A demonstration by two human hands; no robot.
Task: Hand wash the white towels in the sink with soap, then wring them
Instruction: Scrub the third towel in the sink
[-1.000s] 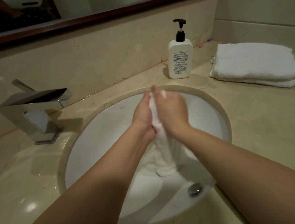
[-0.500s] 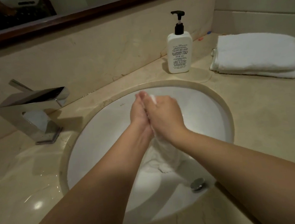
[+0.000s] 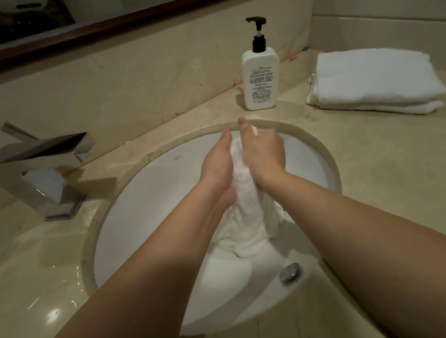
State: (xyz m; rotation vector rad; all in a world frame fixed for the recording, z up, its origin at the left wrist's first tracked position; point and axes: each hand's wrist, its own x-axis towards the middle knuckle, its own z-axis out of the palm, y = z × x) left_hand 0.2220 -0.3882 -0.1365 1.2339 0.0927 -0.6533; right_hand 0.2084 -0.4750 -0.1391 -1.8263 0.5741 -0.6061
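Note:
A wet white towel [image 3: 248, 220] is sandwiched upright between my two palms above the white sink basin [image 3: 144, 208], its lower end bunched and trailing into the bowl. My left hand [image 3: 217, 166] presses its left side with straight fingers pointing away from me. My right hand [image 3: 262, 154] presses the right side, fingers also straight and reaching slightly farther. A small towel tip shows past my right fingers. A white pump soap bottle [image 3: 261, 76] stands on the counter behind the basin. Folded white towels [image 3: 373, 80] lie stacked at the right.
A square chrome faucet [image 3: 38, 168] stands left of the basin, no water running. The metal drain plug [image 3: 289, 272] sits at the bowl's near right. The beige marble counter [image 3: 378, 171] is wet on the left, and a mirror runs above the backsplash.
My palms have slid against each other with the towel between them; the right hand now reaches a little farther than the left, and more towel shows between the wrists.

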